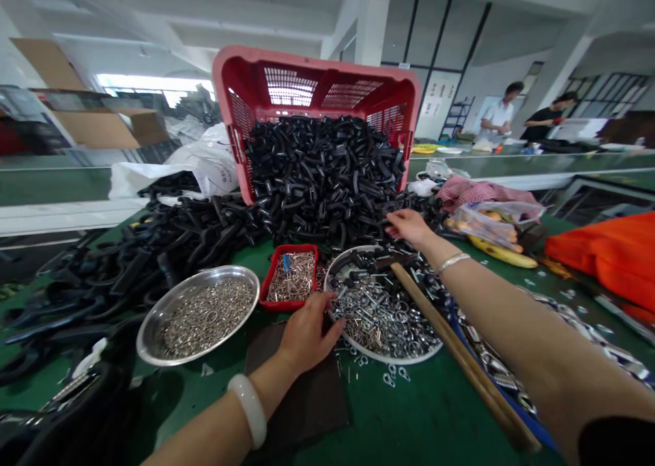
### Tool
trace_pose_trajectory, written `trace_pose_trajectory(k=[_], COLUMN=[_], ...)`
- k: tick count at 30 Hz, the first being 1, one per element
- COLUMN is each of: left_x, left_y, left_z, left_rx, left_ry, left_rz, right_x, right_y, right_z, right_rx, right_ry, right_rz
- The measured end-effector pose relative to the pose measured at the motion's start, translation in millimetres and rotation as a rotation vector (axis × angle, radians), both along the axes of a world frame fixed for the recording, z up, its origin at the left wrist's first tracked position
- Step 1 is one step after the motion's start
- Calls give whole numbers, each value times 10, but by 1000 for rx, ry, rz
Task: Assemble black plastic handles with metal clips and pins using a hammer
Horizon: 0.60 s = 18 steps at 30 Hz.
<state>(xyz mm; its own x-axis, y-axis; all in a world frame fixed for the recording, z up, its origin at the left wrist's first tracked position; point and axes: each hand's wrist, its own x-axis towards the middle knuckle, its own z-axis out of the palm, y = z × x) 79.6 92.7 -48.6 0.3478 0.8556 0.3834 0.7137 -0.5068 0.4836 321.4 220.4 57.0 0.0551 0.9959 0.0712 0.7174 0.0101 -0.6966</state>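
Observation:
My left hand [306, 333] reaches over the left rim of a round metal tray [358, 348], thumb and forefinger apart. Whether something tiny lies between those fingers is too small to tell. The tray holds a heap of small metal rings, pins and screws [389, 319] with a few black parts. Farther back, my right hand [409, 227] is at the near edge of a pile of curved black plastic parts [327, 179], its fingers closed on one of them. A hammer with a wooden handle [434, 323] rests across the tray's right side.
A tipped red crate [317, 60] spills the black parts. Left of the tray are a red bin [262, 303] of pins and a steel bowl [148, 346] of small metal pieces. A dark board [307, 404] lies in front; bananas [504, 254] and orange cloth [608, 248] lie right. Two people work behind.

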Motion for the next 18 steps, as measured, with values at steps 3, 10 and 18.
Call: trace_pose_trajectory(k=[3, 10, 18], left_x=[54, 143, -2], left_y=[-68, -345, -319], left_z=[48, 232, 136], left_rx=[275, 266, -235], left_ry=[-31, 21, 10], left_rz=[-69, -367, -170], right_x=[-219, -299, 1478], right_y=[-681, -1879, -1208], right_z=[-77, -220, 349], right_rx=[-89, -364, 80], right_ry=[108, 389, -88], right_rz=[121, 668, -201])
